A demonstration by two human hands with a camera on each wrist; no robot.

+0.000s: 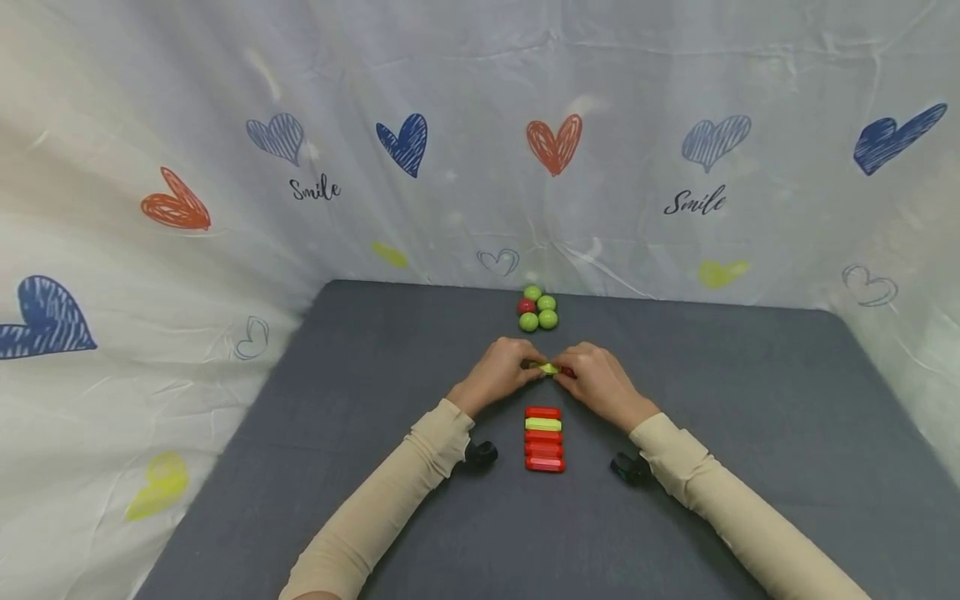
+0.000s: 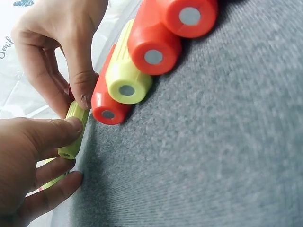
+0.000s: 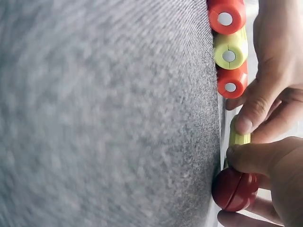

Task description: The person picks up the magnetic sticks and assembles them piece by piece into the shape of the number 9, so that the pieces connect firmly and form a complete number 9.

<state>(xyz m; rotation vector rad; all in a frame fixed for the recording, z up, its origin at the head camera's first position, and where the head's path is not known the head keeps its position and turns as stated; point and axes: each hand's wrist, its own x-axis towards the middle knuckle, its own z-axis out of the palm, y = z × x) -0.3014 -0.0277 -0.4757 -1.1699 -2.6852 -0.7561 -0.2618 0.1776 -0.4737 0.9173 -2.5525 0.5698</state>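
One yellow-green bar (image 1: 550, 368) lies between the fingertips of both hands, just above or on the table; which of the two is hard to tell. The left hand (image 1: 497, 371) pinches it between thumb and fingers. The right hand (image 1: 596, 379) is likewise closed to a narrow pinch, its thumb and fingers curled about a red ball (image 3: 235, 190) at the bar's right-hand end. That thumb covers the spot where bar and ball come together, so whether they touch cannot be made out. From above, the right fingers hide most of this ball, and both hands hide much of the bar.

Nearer the person than the hands, between the sleeves (image 1: 397, 492), four red bars (image 1: 543, 450) and a second yellow-green bar (image 1: 543, 424) lie side by side in a row, the latter second from the hands. Grey discs (image 2: 126, 90) show on their ends; both wrist views cut the row off.

Just beyond the hands sit four green balls (image 1: 548, 319) and another red ball (image 1: 527, 306), clustered. Black devices (image 1: 480, 454) show at both wrists, partly hidden by the cuffs.

Grey cloth covers the table (image 1: 712, 400) around the hands; farther out hangs a white sheet (image 1: 450, 50) with printed hearts.
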